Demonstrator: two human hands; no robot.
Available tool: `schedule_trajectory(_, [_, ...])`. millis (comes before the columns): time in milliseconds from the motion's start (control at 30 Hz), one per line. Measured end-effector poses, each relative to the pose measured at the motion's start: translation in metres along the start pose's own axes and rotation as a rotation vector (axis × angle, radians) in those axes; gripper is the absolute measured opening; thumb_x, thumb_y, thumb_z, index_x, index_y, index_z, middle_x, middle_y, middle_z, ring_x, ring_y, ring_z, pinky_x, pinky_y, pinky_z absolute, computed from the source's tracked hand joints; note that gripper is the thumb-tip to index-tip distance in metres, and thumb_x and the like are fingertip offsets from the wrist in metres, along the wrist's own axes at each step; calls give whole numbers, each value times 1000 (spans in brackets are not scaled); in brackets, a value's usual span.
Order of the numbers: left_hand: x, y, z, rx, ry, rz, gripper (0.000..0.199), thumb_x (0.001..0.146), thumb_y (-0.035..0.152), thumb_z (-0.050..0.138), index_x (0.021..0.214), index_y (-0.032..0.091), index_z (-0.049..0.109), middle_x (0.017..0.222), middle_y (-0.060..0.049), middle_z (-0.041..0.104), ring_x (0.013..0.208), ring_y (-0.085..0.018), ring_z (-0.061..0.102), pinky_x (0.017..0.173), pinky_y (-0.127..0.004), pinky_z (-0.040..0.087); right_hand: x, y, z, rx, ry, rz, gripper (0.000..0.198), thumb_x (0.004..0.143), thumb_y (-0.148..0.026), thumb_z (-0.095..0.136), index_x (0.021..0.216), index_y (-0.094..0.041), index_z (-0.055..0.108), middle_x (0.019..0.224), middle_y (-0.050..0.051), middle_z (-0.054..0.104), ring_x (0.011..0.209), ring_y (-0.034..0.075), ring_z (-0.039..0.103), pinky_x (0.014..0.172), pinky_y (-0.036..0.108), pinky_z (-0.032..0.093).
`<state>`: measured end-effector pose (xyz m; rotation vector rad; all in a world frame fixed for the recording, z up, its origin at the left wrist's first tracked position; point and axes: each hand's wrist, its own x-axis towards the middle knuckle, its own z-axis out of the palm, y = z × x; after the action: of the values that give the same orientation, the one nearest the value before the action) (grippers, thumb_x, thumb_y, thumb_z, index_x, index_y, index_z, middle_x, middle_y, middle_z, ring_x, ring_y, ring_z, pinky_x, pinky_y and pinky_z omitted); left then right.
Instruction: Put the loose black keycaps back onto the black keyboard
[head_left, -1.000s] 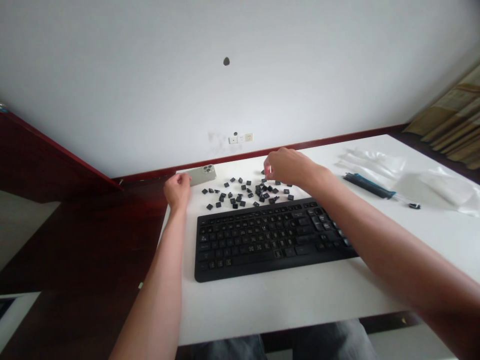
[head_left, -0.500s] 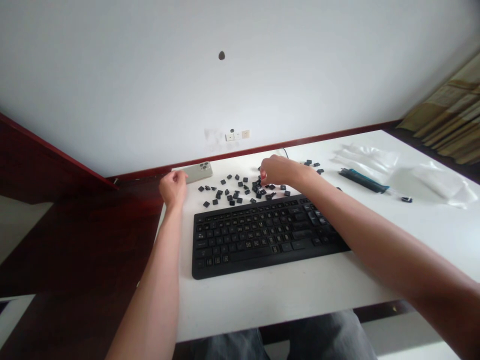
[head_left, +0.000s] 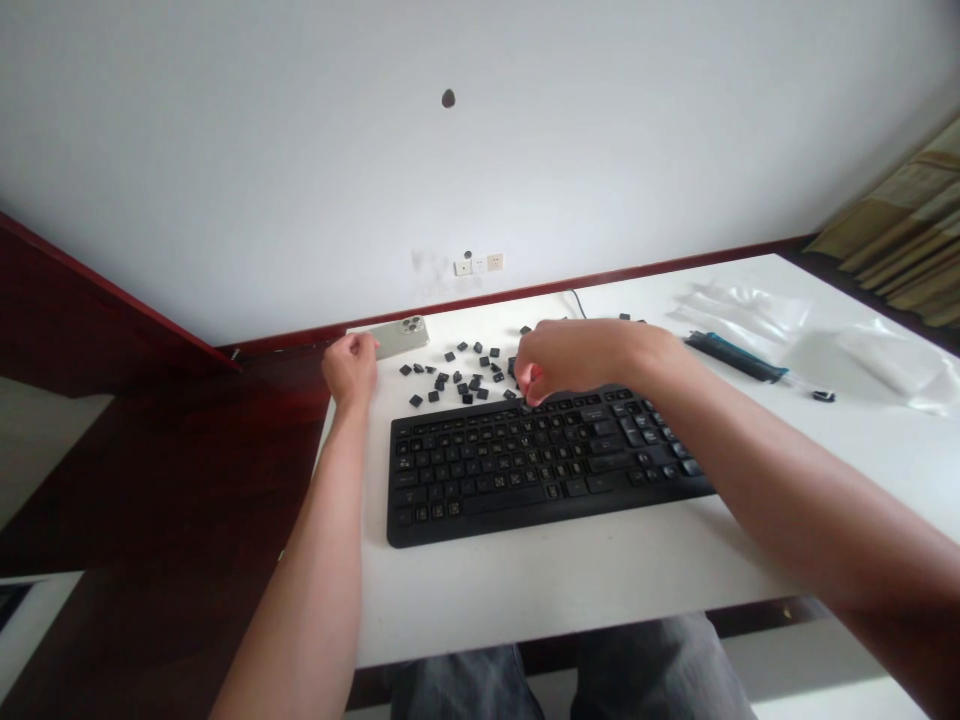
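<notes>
A black keyboard (head_left: pixel 487 495) lies on the white table, with several key positions bare of caps. Loose black keycaps (head_left: pixel 472 385) are scattered behind it. My right hand (head_left: pixel 562 355) is over the keyboard's back edge, thumb and fingers pinched together, with what looks like a small dark keycap (head_left: pixel 527 406) at the fingertips, mostly hidden. Some of the loose caps are covered by this hand. My left hand (head_left: pixel 351 368) rests with curled fingers at the table's left edge, beside the near end of a phone (head_left: pixel 397 338) lying camera side up; nothing shows in it.
Clear plastic bags (head_left: pixel 750 310) and a dark, blue-edged packet (head_left: pixel 735 357) lie on the right, with a small black piece (head_left: pixel 823 396) close by. A thin cable (head_left: pixel 577 303) runs off the back edge. The wall with sockets (head_left: pixel 480 265) stands behind the table (head_left: pixel 585 590).
My right hand has come nearer, from the pile of loose keycaps to the keyboard's back edge. The left hand stays by the phone. The view has shifted slightly.
</notes>
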<state>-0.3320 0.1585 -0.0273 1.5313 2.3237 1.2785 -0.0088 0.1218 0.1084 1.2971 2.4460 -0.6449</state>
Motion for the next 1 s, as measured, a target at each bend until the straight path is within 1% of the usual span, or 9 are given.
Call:
schedule_trajectory(67, [-1,1,0,5,-4,6,29,88,34,55,85,20,81,83,-7,79,81,-24,70,73,-30,45,-8,-14,2,5,-101,-30,9,88,-24,78,91,-25,87,106,8,83,87,27,76,75,37,53])
schedule_trajectory(133, [-1,1,0,11,-6,7,30,88,33,55,86,20,81,84,-7,78,80,-24,69,73,-30,45,-12,-25,6,-7,-147,-15,11,88,-21,78,92,-24,87,104,9,82,85,28,77,75,38,53])
schedule_trajectory(300, [-2,3,-1,20,-12,7,30,88,32,54,86,19,82,83,-7,78,79,-23,68,74,-30,45,-8,-38,16,-46,-140,32,13,89,-16,76,93,-20,87,108,12,81,85,29,77,72,39,55])
schedule_trajectory(400, [-1,2,-1,12,-8,4,30,87,32,55,86,19,82,83,-7,79,80,-24,69,73,-30,44,-6,-43,19,-55,-130,46,8,88,-15,79,92,-16,86,104,14,81,88,32,78,73,40,56])
schedule_trajectory(500, [-1,1,0,4,-4,3,30,87,32,56,85,20,82,85,-7,79,81,-24,69,74,-31,44,-6,-46,19,-89,-102,46,9,90,-14,77,93,-14,85,103,15,81,87,30,78,74,38,56])
schedule_trajectory(667, [-1,1,0,5,-4,5,29,88,32,55,84,20,82,85,-7,79,82,-24,70,74,-31,44,-11,-45,16,-113,-90,20,16,93,-17,71,101,-16,85,112,14,81,82,26,76,68,35,54])
schedule_trajectory(833, [-1,3,-1,13,-13,6,30,88,32,55,86,20,82,85,-7,79,82,-24,69,75,-30,45,-16,-41,13,-119,-68,-2,12,87,-14,74,89,-17,85,103,13,81,76,25,75,64,34,51])
schedule_trajectory(900, [-1,2,-1,7,-10,11,29,88,32,55,85,20,81,85,-7,79,81,-24,69,75,-30,45,-16,-43,14,-128,-84,-10,12,87,-12,74,89,-16,85,102,14,81,77,26,76,64,35,51])
schedule_trajectory(1000, [-1,1,0,7,-7,11,29,88,32,55,85,20,81,83,-7,78,80,-24,69,74,-31,45,-14,-50,16,-140,-109,-16,14,88,-11,75,94,-15,86,107,14,82,85,28,77,67,35,54])
